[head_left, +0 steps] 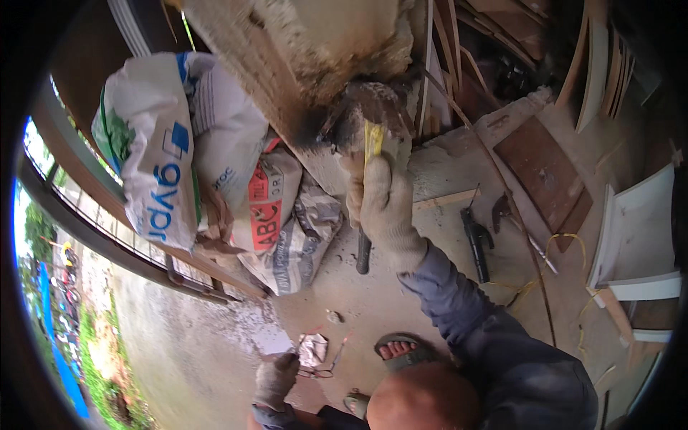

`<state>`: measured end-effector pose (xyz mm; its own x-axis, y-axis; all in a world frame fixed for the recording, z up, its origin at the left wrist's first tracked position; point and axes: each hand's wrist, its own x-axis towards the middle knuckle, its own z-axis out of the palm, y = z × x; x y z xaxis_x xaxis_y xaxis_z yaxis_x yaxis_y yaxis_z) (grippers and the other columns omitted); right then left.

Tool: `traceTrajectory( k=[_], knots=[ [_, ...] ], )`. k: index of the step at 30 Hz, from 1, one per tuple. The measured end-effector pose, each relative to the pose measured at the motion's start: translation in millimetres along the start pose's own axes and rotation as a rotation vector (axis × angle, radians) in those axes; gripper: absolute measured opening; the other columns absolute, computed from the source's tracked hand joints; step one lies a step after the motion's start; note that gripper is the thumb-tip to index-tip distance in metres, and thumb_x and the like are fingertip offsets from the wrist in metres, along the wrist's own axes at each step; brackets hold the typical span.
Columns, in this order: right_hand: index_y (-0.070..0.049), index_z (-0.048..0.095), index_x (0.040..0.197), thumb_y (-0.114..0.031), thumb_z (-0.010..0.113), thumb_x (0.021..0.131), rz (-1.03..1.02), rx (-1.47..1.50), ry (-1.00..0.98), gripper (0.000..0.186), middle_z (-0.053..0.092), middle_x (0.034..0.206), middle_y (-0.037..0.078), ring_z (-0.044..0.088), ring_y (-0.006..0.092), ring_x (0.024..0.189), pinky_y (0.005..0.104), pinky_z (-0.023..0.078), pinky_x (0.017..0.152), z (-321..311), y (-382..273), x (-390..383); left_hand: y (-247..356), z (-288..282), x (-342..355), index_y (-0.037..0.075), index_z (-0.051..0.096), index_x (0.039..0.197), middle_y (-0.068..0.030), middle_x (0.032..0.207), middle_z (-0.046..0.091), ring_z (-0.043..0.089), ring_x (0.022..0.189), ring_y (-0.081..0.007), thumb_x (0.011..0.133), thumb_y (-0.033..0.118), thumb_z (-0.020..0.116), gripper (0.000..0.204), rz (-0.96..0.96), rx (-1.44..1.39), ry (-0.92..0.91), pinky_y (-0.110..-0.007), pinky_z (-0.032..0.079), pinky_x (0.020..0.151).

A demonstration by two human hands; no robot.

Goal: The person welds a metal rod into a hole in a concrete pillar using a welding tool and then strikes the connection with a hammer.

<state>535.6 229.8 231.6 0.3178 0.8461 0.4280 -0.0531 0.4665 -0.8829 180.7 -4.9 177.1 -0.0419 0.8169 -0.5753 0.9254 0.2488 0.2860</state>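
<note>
My right hand (387, 208), in a cream work glove, is closed round the handle of a tool (373, 142), yellow above the fist and black below. The tool's upper end meets a dark, sooty patch (365, 107) at the foot of a rough concrete post (351, 43); its head cannot be told apart there. Low at the left, my gloved left hand (276, 376) has its fingers curled near the floor; what they hold, if anything, cannot be made out. Beside it lie a crumpled silvery packet (313, 350) and what look like dark-rimmed glasses (315, 373).
Sacks, one white with blue and green print (154, 143), lean by the post. At right lie a black-handled clamp-like tool (475, 244), a long thin rod (516, 208), a brown board (541, 172) and yellow wire (580, 247). My sandalled foot (401, 349) is below.
</note>
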Motion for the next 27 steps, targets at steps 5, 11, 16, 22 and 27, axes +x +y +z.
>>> traceTrajectory(
  k=[5, 11, 16, 22, 27],
  knots=[
    [0.0, 0.068, 0.11, -0.041, 0.045, 0.117, 0.116, 0.263, -0.034, 0.048, 0.052, 0.064, -0.002, 0.049, 0.0062, 0.05, 0.0254, 0.043, 0.045, 1, -10, -4, 10, -7, -5, 0.013, 0.078, 0.103, -0.0175, 0.086, 0.075, 0.075, 0.081, -0.0402, 0.097, 0.031, 0.071, 0.02, 0.178, 0.019, 0.153, -0.051, 0.058, 0.072],
    [-0.003, 0.059, 0.112, -0.052, 0.038, 0.117, 0.266, 0.283, -0.007, 0.054, 0.047, 0.065, -0.001, 0.045, 0.0086, 0.045, 0.0283, 0.042, 0.039, 3, -16, 4, 14, -12, -1, 0.009, 0.078, 0.102, -0.0197, 0.086, 0.074, 0.074, 0.083, -0.0409, 0.096, 0.029, 0.07, 0.022, 0.19, 0.003, 0.173, -0.052, 0.057, 0.071],
    [-0.007, 0.05, 0.093, -0.056, 0.038, 0.115, 0.31, 0.275, 0.047, 0.055, 0.045, 0.064, 0.0, 0.044, 0.0118, 0.044, 0.0312, 0.043, 0.04, 4, -19, 8, 11, -16, -1, 0.007, 0.077, 0.1, -0.0207, 0.086, 0.074, 0.074, 0.084, -0.0421, 0.095, 0.028, 0.071, 0.023, 0.191, -0.05, 0.127, -0.052, 0.057, 0.073],
    [-0.01, 0.044, 0.076, -0.058, 0.036, 0.115, 0.23, 0.221, 0.019, 0.063, 0.043, 0.057, 0.001, 0.043, 0.0139, 0.042, 0.0334, 0.041, 0.039, -2, -22, 8, 8, -20, 2, 0.006, 0.076, 0.101, -0.0197, 0.088, 0.074, 0.074, 0.086, -0.0411, 0.094, 0.026, 0.07, 0.022, 0.194, -0.019, 0.09, -0.05, 0.058, 0.075],
    [-0.01, 0.044, 0.072, -0.059, 0.037, 0.115, 0.224, 0.152, 0.001, 0.065, 0.044, 0.056, 0.001, 0.045, 0.0145, 0.042, 0.0333, 0.042, 0.04, -5, -23, 7, 4, -19, 0, 0.007, 0.076, 0.1, -0.0196, 0.085, 0.073, 0.074, 0.085, -0.0408, 0.094, 0.027, 0.07, 0.021, 0.212, 0.006, 0.154, -0.051, 0.058, 0.074]
  ],
)
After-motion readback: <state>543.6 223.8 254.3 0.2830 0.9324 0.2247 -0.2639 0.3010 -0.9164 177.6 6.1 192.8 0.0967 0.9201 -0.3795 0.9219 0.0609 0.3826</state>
